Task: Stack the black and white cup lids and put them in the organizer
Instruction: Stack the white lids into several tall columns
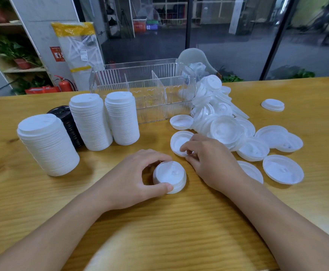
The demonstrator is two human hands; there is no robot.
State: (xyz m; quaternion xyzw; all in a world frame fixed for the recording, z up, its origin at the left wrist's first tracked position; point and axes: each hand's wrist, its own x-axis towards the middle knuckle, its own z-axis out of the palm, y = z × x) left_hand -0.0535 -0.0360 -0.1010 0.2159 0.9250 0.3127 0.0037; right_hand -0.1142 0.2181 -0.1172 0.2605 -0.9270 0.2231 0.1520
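Left hand [132,178] grips a short lid stack [169,177]; right hand [208,159] pinches an upturned lid [179,142] — loose lids [228,122] crowd beside it.

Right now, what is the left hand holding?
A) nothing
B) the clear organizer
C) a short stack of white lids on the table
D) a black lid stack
C: the left hand curls its thumb and fingers around a short stack of white lids resting on the wooden table.
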